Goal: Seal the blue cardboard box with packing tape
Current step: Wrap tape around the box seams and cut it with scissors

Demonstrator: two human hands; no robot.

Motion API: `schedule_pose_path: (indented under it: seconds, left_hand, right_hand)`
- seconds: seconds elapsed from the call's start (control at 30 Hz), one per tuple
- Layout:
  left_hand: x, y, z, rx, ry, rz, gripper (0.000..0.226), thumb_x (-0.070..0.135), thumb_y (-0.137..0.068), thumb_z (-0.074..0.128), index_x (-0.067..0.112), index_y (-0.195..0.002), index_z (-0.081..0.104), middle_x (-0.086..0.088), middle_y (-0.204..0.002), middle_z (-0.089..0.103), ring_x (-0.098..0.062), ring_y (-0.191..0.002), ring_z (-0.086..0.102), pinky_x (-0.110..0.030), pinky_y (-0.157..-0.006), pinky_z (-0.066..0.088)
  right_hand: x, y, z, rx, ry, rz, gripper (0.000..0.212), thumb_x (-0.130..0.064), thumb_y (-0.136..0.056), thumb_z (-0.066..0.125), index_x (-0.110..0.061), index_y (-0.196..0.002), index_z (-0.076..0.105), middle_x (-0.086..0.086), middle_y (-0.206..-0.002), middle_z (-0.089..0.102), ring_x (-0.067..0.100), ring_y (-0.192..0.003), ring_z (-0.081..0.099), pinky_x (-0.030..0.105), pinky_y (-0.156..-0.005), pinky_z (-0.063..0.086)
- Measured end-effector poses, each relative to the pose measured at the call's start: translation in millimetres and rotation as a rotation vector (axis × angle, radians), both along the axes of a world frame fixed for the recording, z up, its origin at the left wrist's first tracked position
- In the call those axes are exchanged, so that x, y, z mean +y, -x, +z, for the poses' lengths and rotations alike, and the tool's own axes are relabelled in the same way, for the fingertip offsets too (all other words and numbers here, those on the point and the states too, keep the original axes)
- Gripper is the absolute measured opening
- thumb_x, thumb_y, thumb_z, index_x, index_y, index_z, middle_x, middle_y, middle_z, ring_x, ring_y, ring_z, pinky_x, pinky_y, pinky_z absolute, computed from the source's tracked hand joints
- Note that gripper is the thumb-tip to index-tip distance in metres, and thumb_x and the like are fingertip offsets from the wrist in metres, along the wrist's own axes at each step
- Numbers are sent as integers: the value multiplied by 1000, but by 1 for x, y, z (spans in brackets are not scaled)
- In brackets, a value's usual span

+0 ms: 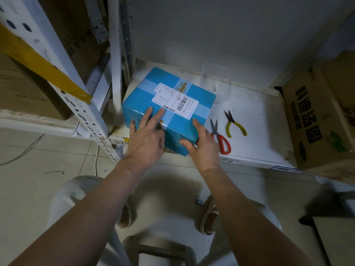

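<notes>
The blue box [169, 110] sits on the white shelf [259, 131], at its front left corner, just beside the shelf's white upright post [116, 60]. One corner of the box points toward the person and hangs a little over the front edge. Bands of clear tape [201, 108] cross its top in two directions, and a white shipping label [175, 101] with barcodes lies over the crossing.

The left hand [147, 135] lies flat on the near part of the box where the top meets the front face. Its fingers are straight and slightly apart, with the fingertips [161, 112] pressing on the tape band just below the label. The thumb is spread out against the box's left side.

The right hand [203, 144] holds the near right corner of the box. Its thumb rests on the front face and its forefinger stretches up along the right edge; the other fingers curl behind the corner, and how they lie cannot be told.

On the shelf just right of the box lie scissors [221, 139] with red handles, partly behind the right hand. Beside them, farther right, lie pliers [235, 123] with yellow handles, apart from the scissors. A clear plastic tub [215, 77] stands at the back edge of the shelf, behind the box. A brown carton [315, 123] with dark printing fills the shelf's right end.
</notes>
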State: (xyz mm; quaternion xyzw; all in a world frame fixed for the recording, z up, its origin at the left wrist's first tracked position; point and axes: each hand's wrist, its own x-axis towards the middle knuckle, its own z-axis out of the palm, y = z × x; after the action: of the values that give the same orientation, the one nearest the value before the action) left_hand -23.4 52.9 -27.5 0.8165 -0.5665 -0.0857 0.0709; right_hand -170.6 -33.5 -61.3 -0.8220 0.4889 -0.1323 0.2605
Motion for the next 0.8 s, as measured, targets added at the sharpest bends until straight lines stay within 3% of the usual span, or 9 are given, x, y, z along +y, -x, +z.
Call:
schedule_pose_path:
  seconds: [0.1, 0.27, 0.43, 0.63, 0.8]
  left_hand:
    - [2, 4, 2, 8, 0, 2, 8, 26, -86, 60, 28, -89, 67, 11, -158, -1, -20, -145, -13, -57, -115, 5]
    - [0, 16, 6, 30, -17, 9, 10, 28, -87, 57, 28, -90, 67, 9, -159, -2, -24, -145, -11, -59, -114, 7]
    - [-2, 25, 8, 13, -12, 20, 12, 31, -85, 58, 29, -92, 68, 6, -159, -2, -28, -144, -6, -58, -113, 10]
    - [-2, 42, 14, 82, -11, -60, 9, 28, -85, 59, 29, -90, 68, 6, -159, -2, -25, -144, -5, -55, -114, 6]
    - [9, 43, 8, 206, 108, -61, 5, 27, -83, 62, 30, -84, 66, 7, -159, 8, -20, -145, -4, -49, -117, 4]
  right_hand:
    - [-3, 6, 5, -19, -88, 32, 75, -30, -88, 62, -33, -148, 16, 5, -139, 46, 19, -127, 48, 39, -102, 45]
    - [-21, 20, 20, -21, -157, 50, 72, -10, -93, 54, -42, -146, 17, 3, -136, 47, 11, -113, 51, 23, -94, 45]
    - [-29, 12, 22, 67, -103, 46, 73, -37, -86, 63, -37, -146, 22, 1, -134, 51, 19, -117, 53, 38, -99, 47]
    - [-45, 24, 26, 91, -98, -47, 52, -24, -97, 49, -34, -144, 30, 8, -125, 51, 22, -113, 56, 37, -99, 47]
    - [-46, 25, 28, 188, -30, -53, 56, -14, -97, 47, -34, -145, 26, 10, -118, 55, 23, -103, 61, 40, -92, 52]
